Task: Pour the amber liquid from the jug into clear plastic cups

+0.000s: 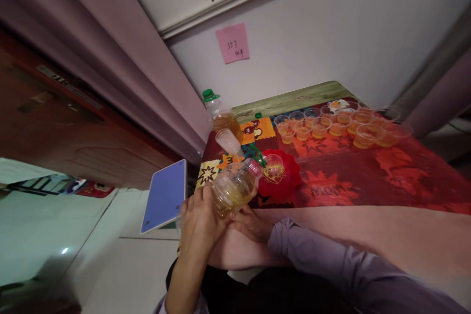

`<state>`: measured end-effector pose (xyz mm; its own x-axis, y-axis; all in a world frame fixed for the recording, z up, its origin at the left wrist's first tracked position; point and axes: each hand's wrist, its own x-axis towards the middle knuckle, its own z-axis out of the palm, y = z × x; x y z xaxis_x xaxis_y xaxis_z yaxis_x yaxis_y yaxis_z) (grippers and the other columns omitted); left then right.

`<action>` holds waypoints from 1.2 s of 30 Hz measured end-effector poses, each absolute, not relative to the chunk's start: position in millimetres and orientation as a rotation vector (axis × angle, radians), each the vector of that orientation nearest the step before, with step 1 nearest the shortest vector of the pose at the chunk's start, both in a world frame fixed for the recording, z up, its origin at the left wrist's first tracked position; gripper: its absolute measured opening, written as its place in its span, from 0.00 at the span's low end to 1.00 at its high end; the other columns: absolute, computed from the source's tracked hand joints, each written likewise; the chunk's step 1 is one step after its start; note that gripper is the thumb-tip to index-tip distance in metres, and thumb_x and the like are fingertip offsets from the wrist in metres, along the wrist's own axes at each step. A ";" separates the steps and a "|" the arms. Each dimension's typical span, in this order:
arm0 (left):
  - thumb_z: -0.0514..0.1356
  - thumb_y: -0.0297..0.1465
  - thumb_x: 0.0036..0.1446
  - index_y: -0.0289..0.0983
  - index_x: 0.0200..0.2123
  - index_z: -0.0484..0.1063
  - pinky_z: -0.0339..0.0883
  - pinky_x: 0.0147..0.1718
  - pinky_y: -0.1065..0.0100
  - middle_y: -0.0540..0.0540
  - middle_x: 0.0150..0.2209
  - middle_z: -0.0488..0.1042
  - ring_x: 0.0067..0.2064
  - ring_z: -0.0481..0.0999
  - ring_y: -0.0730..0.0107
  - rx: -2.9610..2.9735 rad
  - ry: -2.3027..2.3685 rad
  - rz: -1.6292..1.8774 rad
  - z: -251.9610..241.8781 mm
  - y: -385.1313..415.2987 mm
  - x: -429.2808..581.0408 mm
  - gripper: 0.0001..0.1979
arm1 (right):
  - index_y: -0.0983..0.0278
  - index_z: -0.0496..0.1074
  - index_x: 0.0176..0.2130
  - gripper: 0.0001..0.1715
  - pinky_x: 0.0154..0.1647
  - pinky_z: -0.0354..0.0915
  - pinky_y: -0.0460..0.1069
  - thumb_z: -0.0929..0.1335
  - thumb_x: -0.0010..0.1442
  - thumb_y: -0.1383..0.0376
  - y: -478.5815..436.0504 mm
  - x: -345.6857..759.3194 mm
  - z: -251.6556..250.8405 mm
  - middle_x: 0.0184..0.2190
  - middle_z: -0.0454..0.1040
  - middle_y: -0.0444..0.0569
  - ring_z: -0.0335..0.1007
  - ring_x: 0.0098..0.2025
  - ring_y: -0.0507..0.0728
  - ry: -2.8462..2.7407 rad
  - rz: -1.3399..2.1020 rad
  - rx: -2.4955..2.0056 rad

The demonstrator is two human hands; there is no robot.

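Observation:
A clear plastic bottle (235,190) of yellowish liquid is tilted, its neck pointing up and right over a red scalloped plate (292,184). My left hand (200,213) is wrapped around the bottle's base end. My right hand (250,223) is closed against the bottle's underside, with its fingers partly hidden. On the plate, right at the bottle's mouth, sits a clear plastic cup (274,166). A green plastic strip (258,155) shows beside the bottle's neck. Behind it, a stack of clear cups (228,142) lies tilted.
A larger green-capped bottle (226,120) stands at the back left. Several filled cups (320,127) are lined up at the right rear. A small green cap (258,115) lies near the wall. A blue panel (165,196) juts out left of the patterned tablecloth (342,171).

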<state>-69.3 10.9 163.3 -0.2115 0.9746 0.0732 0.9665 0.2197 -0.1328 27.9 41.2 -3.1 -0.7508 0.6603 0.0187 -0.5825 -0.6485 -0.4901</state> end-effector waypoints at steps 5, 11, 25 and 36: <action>0.73 0.43 0.53 0.37 0.63 0.65 0.69 0.54 0.49 0.31 0.57 0.80 0.55 0.82 0.39 -1.873 -2.335 0.135 167.9 15.3 -64.0 0.39 | 0.56 0.71 0.56 0.39 0.66 0.70 0.68 0.85 0.53 0.49 42.3 27.8 -4.2 0.56 0.82 0.52 0.77 0.63 0.65 -0.603 2.367 -0.204; 0.72 0.42 0.55 0.35 0.65 0.65 0.70 0.55 0.48 0.30 0.58 0.79 0.57 0.81 0.37 -1.874 -2.370 0.188 173.8 19.9 -58.7 0.39 | 0.55 0.71 0.58 0.40 0.66 0.70 0.67 0.84 0.54 0.49 43.0 25.9 -7.8 0.58 0.81 0.52 0.78 0.62 0.64 -0.568 2.365 -0.157; 0.71 0.41 0.55 0.36 0.61 0.66 0.69 0.54 0.49 0.32 0.55 0.80 0.55 0.81 0.40 -1.860 -2.352 0.242 177.8 27.0 -51.7 0.34 | 0.54 0.70 0.60 0.41 0.68 0.69 0.68 0.84 0.55 0.49 43.8 26.0 -3.7 0.60 0.80 0.53 0.74 0.67 0.64 -0.537 2.346 -0.133; 0.71 0.40 0.55 0.37 0.57 0.68 0.69 0.54 0.50 0.33 0.54 0.81 0.55 0.81 0.40 -1.829 -2.340 0.292 178.7 30.8 -47.9 0.30 | 0.52 0.72 0.58 0.44 0.66 0.71 0.69 0.85 0.50 0.44 45.0 29.8 7.8 0.59 0.81 0.51 0.77 0.61 0.66 -0.522 2.365 -0.162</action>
